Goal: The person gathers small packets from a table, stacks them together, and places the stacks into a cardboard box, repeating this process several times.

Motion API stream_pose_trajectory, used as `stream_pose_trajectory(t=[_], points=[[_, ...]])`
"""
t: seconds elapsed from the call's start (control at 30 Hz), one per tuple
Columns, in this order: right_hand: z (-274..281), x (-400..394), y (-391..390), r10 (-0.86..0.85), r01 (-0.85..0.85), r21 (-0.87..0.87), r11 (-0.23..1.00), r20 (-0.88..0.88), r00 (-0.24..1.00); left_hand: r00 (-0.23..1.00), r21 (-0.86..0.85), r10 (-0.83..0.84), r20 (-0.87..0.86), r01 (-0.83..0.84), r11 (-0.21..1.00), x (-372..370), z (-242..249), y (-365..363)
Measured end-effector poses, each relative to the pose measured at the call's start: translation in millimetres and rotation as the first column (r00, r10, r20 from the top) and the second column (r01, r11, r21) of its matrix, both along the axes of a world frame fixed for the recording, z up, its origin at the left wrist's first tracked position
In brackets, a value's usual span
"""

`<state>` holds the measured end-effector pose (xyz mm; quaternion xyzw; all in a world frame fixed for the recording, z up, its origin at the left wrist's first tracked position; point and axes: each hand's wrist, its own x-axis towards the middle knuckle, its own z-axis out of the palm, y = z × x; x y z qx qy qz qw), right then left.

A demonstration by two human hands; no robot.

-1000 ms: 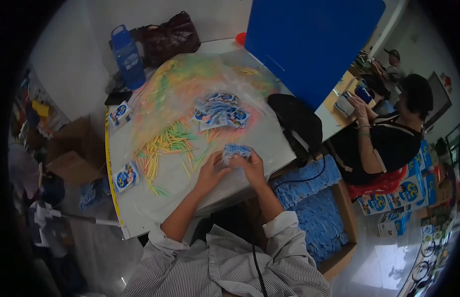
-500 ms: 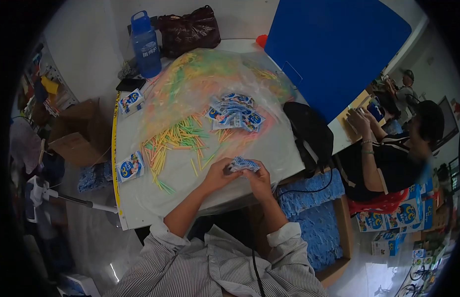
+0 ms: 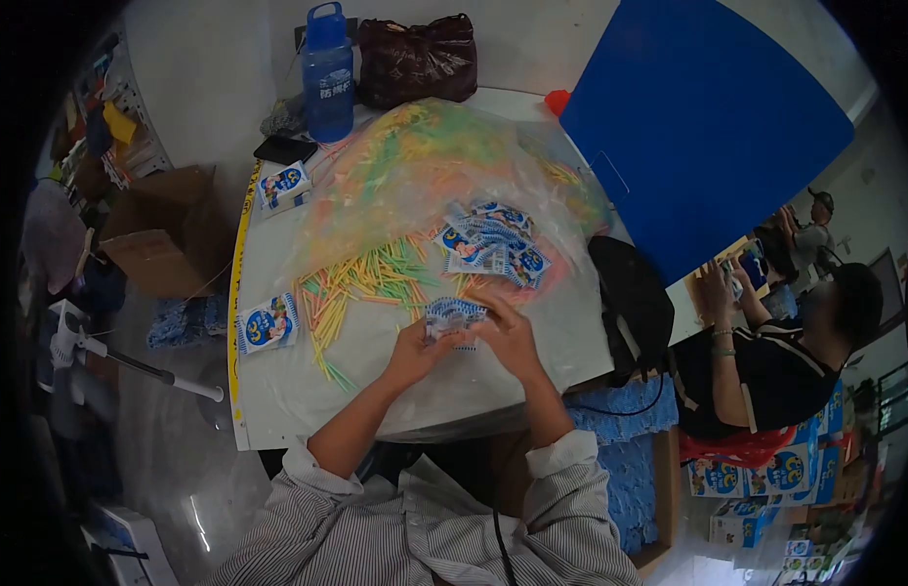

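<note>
A small blue-and-white packet [image 3: 455, 317] is held between my two hands above the near part of the white table. My left hand [image 3: 417, 354] grips its left side, with the fingers closed. On its right side my right hand [image 3: 506, 334] has its fingers bent round the edge. Just beyond my hands lies a pile of similar packets [image 3: 493, 242]. Loose yellow, green and orange sticks [image 3: 366, 283] are spread to the left of the pile, under and beside a clear plastic bag [image 3: 415, 146] full of more sticks.
Single packets [image 3: 268, 324] lie at the table's left edge. A blue bottle [image 3: 328, 83], a phone [image 3: 285, 149] and a dark bag [image 3: 418, 61] stand or lie at the back. Right are a blue board [image 3: 708, 127], a black bag [image 3: 630, 308] and a seated person [image 3: 766, 376].
The view has shifted, so the table sits further right. Both hands have moved slightly away from my body with the packet, which now shows a broader face between them.
</note>
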<state>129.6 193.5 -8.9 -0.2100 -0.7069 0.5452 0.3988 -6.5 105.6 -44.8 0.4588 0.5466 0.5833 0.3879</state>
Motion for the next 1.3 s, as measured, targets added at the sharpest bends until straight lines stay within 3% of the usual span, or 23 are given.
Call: stream_pose_trajectory(t=[0.03, 0.1, 0.13, 0.2, 0.3, 0.43, 0.53, 0.57, 0.6, 0.63, 0.7, 0.73, 0.77, 0.8, 0.83, 0.9, 0.93, 0.97, 1.0, 1.03, 1.1, 1.2, 1.3], points=[[1.4, -1.4, 15.0, 0.009, -0.009, -0.001, 1.000, 0.006, 1.000, 1.000, -0.001, 0.009, 0.006, -0.009, 1.000, -4.5, 1.5, -2.3], [-0.7, -7.2, 45.2, -0.281, 0.216, 0.317, 0.924, 0.175, 0.944, 0.980, 0.010, 0.022, 0.198, -0.025, 1.000, -13.3, 9.3, -7.2], [-2.5, -12.9, 54.1, -0.278, 0.213, 0.316, 0.924, 0.176, 0.944, 0.980, 0.009, 0.025, 0.199, -0.028, 1.000, -17.4, 10.2, -9.8], [-2.8, -24.1, 67.8, -0.540, 0.170, 0.745, 0.645, 0.286, 0.791, 0.993, -0.037, 0.072, 0.094, -0.069, 0.997, -24.3, 11.9, -14.2], [-9.4, -37.7, 84.4, -0.583, 0.090, 0.845, 0.527, 0.282, 0.762, 0.992, -0.061, 0.119, 0.038, -0.117, 0.991, -29.2, 14.9, -21.4], [-4.4, -37.7, 86.3, -0.526, 0.081, 0.870, 0.487, 0.218, 0.822, 0.993, -0.065, 0.106, 0.043, -0.103, 0.993, -39.0, 6.0, -25.5], [21.8, -29.8, 59.5, -0.459, 0.090, 0.831, 0.548, 0.210, 0.863, 0.995, 0.010, 0.042, -0.086, -0.042, 0.999, -41.2, 20.4, -27.7], [33.8, -25.4, 44.0, -0.420, 0.064, 0.690, 0.721, 0.361, 0.833, 0.882, 0.207, 0.174, -0.438, -0.089, 0.974, -42.2, 23.5, -24.5], [40.5, -21.5, 33.1, -0.350, 0.058, 0.511, 0.857, 0.497, 0.794, 0.634, 0.398, 0.340, -0.695, -0.055, 0.916, -42.1, 26.9, -21.7], [41.1, -18.1, 27.9, -0.352, 0.055, 0.513, 0.857, 0.503, 0.789, 0.640, 0.399, 0.340, -0.689, -0.056, 0.915, -39.6, 33.2, -20.2], [45.1, -16.2, 20.3, -0.100, -0.130, 0.497, 0.858, 0.411, 0.906, 0.589, 0.411, 0.308, -0.747, 0.045, 0.910, -35.4, 45.4, -17.5], [50.2, -16.8, 16.3, -0.102, -0.132, 0.500, 0.856, 0.413, 0.905, 0.591, 0.415, 0.311, -0.744, 0.044, 0.909, -35.7, 39.8, -15.8], [59.2, -19.0, 10.1, 0.018, -0.185, 0.338, 0.923, 0.442, 0.897, 0.792, 0.268, 0.084, -0.605, 0.103, 0.958, -36.0, 27.8, -14.3], [64.0, -20.8, 7.9, 0.140, -0.237, 0.166, 0.957, 0.449, 0.882, 0.912, 0.136, -0.137, -0.388, 0.204, 0.970, -35.8, 19.7, -14.0], [55.6, -23.2, 19.4, 0.139, -0.237, 0.169, 0.957, 0.449, 0.883, 0.911, 0.138, -0.136, -0.388, 0.204, 0.969, -35.2, 13.9, -14.9], [20.9, -33.3, 64.2, 0.051, -0.089, 0.108, 0.990, 0.310, 0.949, 0.982, 0.137, -0.082, -0.170, 0.106, 0.985, -35.6, 7.1, -17.5], [9.5, -40.5, 82.5, 0.049, -0.087, 0.110, 0.990, 0.308, 0.950, 0.981, 0.138, -0.083, -0.173, 0.107, 0.985, -37.1, 7.0, -18.2], [-0.5, -48.6, 100.4, -0.254, 0.059, 0.472, 0.879, 0.361, 0.897, 0.993, 0.053, -0.023, -0.119, 0.029, 0.998, -39.0, 8.2, -18.9], [-3.1, -56.8, 111.6, -0.539, 0.138, 0.774, 0.618, 0.289, 0.791, 0.996, -0.034, 0.045, -0.071, -0.047, 0.998, -41.2, 9.1, -19.0], [-6.9, -64.3, 119.9, -0.538, 0.140, 0.777, 0.614, 0.283, 0.794, 0.996, -0.028, 0.048, -0.075, -0.050, 0.998, -41.6, 9.1, -19.1], [-10.4, -81.4, 129.2, -0.661, 0.099, 0.878, 0.468, 0.274, 0.698, 0.999, -0.023, 0.016, 0.051, -0.015, 1.000, -41.2, 8.9, -18.5], [-12.5, -89.0, 142.2, -0.705, 0.008, 0.909, 0.417, 0.318, 0.634, 0.998, 0.072, -0.030, -0.047, 0.034, 0.997, -42.0, 2.9, -12.3], [6.9, -81.0, 131.4, -0.625, 0.052, 0.922, 0.383, 0.217, 0.750, 0.996, 0.084, -0.081, -0.037, 0.083, 0.993, -43.5, -10.1, -10.9]])
